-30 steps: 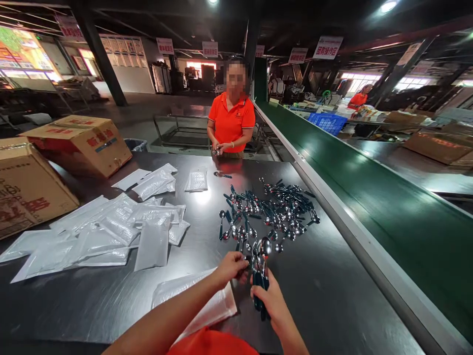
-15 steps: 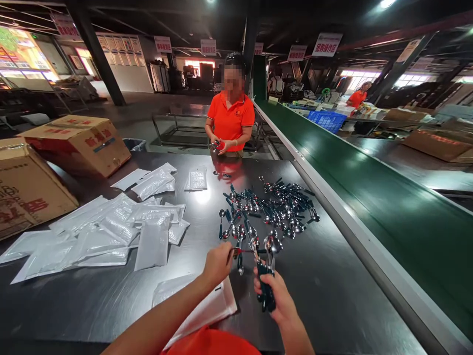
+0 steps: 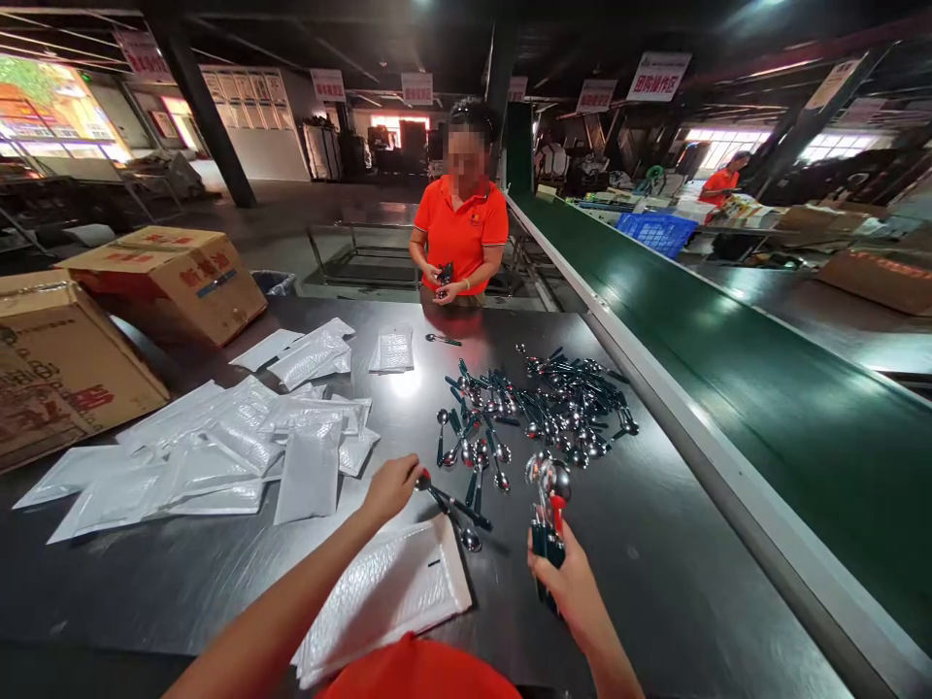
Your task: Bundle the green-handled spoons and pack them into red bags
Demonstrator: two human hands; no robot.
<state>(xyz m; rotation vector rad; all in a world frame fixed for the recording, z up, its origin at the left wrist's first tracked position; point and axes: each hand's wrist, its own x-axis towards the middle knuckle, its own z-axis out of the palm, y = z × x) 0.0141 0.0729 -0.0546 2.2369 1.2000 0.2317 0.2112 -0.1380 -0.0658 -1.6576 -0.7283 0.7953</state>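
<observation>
My right hand (image 3: 559,573) is closed around the dark handles of a bunch of spoons (image 3: 549,481), bowls up, with a red piece among them. My left hand (image 3: 393,488) pinches a spoon near its bowl end; two dark-handled spoons (image 3: 458,510) cross there, just above the metal table. Beyond my hands a loose pile of dark-handled spoons (image 3: 575,408) is spread out. Beneath my left forearm lies a white bubble envelope (image 3: 393,578) near the table's front edge.
White padded envelopes (image 3: 240,437) are heaped on the left, beside two cardboard boxes (image 3: 164,282). A green conveyor (image 3: 691,311) runs along the right. Across the table (image 3: 691,582), a person in orange (image 3: 462,228) holds spoons. A blue basket (image 3: 655,233) stands beyond the conveyor.
My left hand has moved left, away from the bunch, with spoons now at its fingers. My right hand has shifted slightly right with its bunch. The person's hands opposite have moved a little.
</observation>
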